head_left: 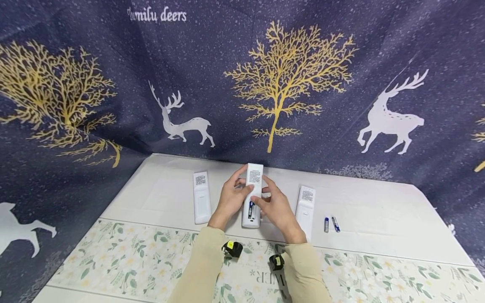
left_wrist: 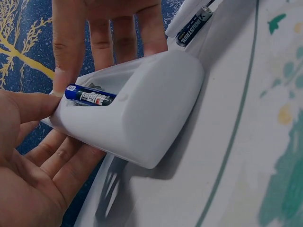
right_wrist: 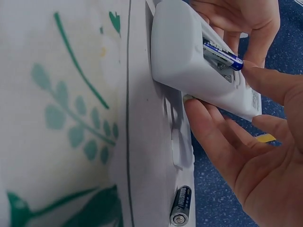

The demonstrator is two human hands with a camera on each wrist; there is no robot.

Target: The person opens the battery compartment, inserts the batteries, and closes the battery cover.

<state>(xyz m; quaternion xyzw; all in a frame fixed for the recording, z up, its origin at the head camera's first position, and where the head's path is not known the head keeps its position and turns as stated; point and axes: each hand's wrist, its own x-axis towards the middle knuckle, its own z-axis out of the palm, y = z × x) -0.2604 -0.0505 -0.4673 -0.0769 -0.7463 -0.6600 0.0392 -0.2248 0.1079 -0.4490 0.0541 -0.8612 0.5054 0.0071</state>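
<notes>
A white remote control point(head_left: 255, 169) is held back side up between both hands, its battery compartment uncovered. Inside lies a blue and black battery point(left_wrist: 90, 96), one end tilted up out of the bay; bare metal spring shows beside it. My left hand point(head_left: 232, 197) grips the remote's left side, thumb across its back above the compartment. From the right side my right hand point(head_left: 278, 210) holds the remote with fingers along its edge and underside, while the thumb presses the battery's raised end. The remote's lower end stays close over the white tabletop point(head_left: 363, 202).
Another white remote point(head_left: 202, 200) lies back side up on the left, its cover on. A similar remote point(head_left: 305, 206) lies right, partly behind my right forearm. Beyond it are two loose batteries, one upright-looking point(head_left: 326, 224) and one slanted point(head_left: 336, 224). A dark printed cloth point(head_left: 235, 84) hangs behind.
</notes>
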